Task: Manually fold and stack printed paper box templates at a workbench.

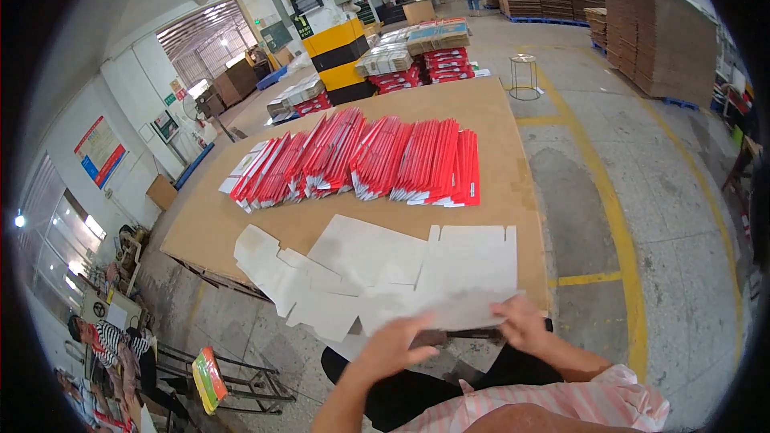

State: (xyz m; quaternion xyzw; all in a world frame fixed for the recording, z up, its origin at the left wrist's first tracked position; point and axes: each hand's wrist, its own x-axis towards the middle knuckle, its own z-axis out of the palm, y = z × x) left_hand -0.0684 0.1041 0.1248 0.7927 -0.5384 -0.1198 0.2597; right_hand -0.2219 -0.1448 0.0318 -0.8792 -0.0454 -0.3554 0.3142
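Flat white die-cut carton blanks (pixel 377 255) lie overlapping along the near side of the brown table (pixel 521 192). Nearest me is a carton blank (pixel 473 273) with slots in its far edge, its near edge reaching past the table's front. My right hand (pixel 525 327) pinches that blank at its near right corner. At the near edge, left of centre, my left hand (pixel 393 349) rests its fingertips against the cardboard, thumb spread away from the fingers. Beyond the blanks, a long leaning row of folded red-and-white cartons (pixel 353 156) stretches across the table.
More red packs and bundled cardboard (pixel 417 52) stand past the table's far edge, beside yellow-and-black blocks (pixel 337 56). A wire stool (pixel 524 78) is on the floor to the right. Tall cardboard stacks (pixel 658 40) occupy the far right. People sit at lower left.
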